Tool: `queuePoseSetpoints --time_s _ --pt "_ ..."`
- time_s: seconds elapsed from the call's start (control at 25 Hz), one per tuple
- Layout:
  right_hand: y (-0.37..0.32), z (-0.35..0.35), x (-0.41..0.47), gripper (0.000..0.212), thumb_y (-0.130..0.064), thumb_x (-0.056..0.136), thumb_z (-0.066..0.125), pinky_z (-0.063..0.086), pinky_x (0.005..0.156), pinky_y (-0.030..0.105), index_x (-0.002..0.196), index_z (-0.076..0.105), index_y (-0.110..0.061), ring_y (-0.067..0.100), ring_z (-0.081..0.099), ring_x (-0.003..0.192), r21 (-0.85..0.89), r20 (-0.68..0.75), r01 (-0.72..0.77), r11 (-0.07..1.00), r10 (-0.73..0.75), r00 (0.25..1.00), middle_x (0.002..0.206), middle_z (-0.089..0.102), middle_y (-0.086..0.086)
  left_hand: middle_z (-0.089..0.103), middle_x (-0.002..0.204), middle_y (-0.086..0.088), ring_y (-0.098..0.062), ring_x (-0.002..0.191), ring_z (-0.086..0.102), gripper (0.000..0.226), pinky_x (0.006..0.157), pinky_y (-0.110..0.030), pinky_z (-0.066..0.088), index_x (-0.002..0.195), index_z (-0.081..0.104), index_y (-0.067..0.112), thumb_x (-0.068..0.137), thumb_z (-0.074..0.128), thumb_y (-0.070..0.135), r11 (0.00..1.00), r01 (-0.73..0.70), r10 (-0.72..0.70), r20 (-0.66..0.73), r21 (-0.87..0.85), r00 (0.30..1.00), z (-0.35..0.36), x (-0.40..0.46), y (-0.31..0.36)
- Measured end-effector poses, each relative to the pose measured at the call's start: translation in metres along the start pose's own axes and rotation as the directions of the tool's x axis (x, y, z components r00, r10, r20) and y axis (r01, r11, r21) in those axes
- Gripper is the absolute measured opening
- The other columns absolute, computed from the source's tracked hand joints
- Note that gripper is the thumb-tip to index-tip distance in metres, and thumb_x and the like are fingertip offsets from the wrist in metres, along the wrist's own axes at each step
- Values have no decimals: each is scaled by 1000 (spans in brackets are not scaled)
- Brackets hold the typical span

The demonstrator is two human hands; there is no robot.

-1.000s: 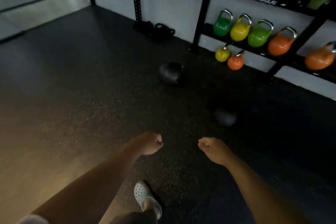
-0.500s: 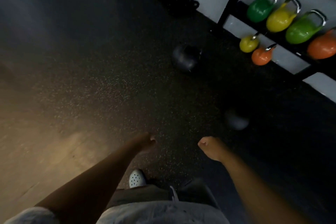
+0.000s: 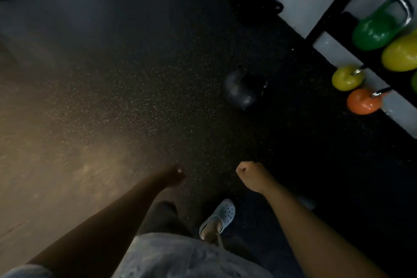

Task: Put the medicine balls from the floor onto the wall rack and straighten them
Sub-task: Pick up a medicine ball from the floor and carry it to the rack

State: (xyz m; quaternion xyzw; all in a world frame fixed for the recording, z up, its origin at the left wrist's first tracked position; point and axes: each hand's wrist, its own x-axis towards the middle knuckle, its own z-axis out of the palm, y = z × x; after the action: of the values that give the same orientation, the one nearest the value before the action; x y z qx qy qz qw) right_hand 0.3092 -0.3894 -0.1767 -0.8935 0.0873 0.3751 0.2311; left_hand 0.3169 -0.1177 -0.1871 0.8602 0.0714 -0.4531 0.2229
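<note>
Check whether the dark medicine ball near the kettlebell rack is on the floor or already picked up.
On the floor. The dark medicine ball rests on the speckled rubber floor, while the left hand and right hand are closed fists, well short of it, holding nothing.

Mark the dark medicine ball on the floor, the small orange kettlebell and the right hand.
medicine ball (image 3: 242,92): head view, upper surface.
small orange kettlebell (image 3: 363,102): head view, body.
right hand (image 3: 251,175): head view, closed fist.

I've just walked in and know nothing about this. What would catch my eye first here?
The bright kettlebells on the black rack at the right: a green one above, a small yellow one and an orange one low by the wall. Next, a dark medicine ball lies on the speckled floor in front of them. Nearest, the left hand and right hand are curled into empty fists.
</note>
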Motion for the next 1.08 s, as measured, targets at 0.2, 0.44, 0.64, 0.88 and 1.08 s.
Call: queuePoseSetpoints --time_s 0.2,0.44,0.64,0.88,1.08 --pt "28 -78 69 28 -30 105 48 48 76 29 116 71 -18 13 57 80 -58 37 -11 998 13 999 110 71 6 61 136 -12 -14 103 59 34 79 -18 43 138 56 11 106 51 21 994 78 -79 -13 -79 997 -31 53 49" --pt "36 -165 161 30 -30 105 48 55 86 35 117 70 -14 22 65 95 -104 127 -69 992 82 988 111 70 8 62 134 -12 -20 112 58 35 93 -31 46 138 56 14 105 51 25 970 179 -182 -5 -166 983 -78 129 89" --pt "33 -231 231 24 -26 104 49 48 76 30 108 70 -16 19 62 87 -72 97 -129 989 136 986 106 70 9 61 138 -13 -25 125 58 35 99 -32 46 138 57 12 106 50 24 937 262 -266 14 -230 964 -113 170 121" --pt "43 -293 329 18 -24 105 46 42 73 30 109 63 -20 11 53 79 -69 135 -116 991 124 983 104 61 3 60 138 -17 -27 119 57 34 99 -34 45 136 59 8 106 50 23 872 320 -337 20 -371 941 -138 233 195" --pt "61 -328 443 29 -33 104 50 44 76 32 125 62 -17 24 59 100 16 170 -98 995 94 981 128 61 11 66 126 -16 -23 98 59 27 95 -43 53 124 63 8 101 58 22 740 343 -420 0 -578 908 -133 317 270"
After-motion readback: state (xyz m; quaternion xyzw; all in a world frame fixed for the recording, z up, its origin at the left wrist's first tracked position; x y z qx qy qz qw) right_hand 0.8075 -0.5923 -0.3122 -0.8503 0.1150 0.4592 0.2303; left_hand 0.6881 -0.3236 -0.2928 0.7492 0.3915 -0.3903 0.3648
